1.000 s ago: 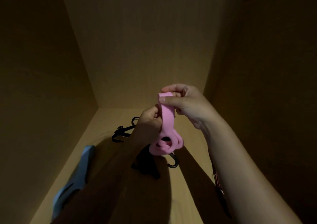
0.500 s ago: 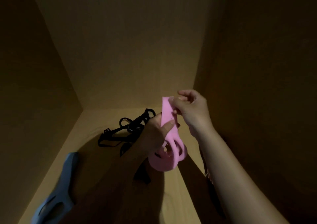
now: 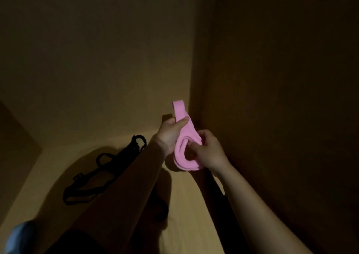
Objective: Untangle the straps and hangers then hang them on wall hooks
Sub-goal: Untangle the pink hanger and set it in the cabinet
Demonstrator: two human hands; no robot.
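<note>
While left hand (image 3: 169,137) clamps pink strap (image 3: 187,132) near its upright tail, right hand (image 3: 208,152), lower on that strap, pinches the coiled loops.

Dim wooden walls (image 3: 97,49), tan floor (image 3: 44,176).

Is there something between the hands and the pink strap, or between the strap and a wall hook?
Nothing visible: the left hand and the right hand both grip the pink strap. No wall hook is in view, so that path cannot be judged.
</note>
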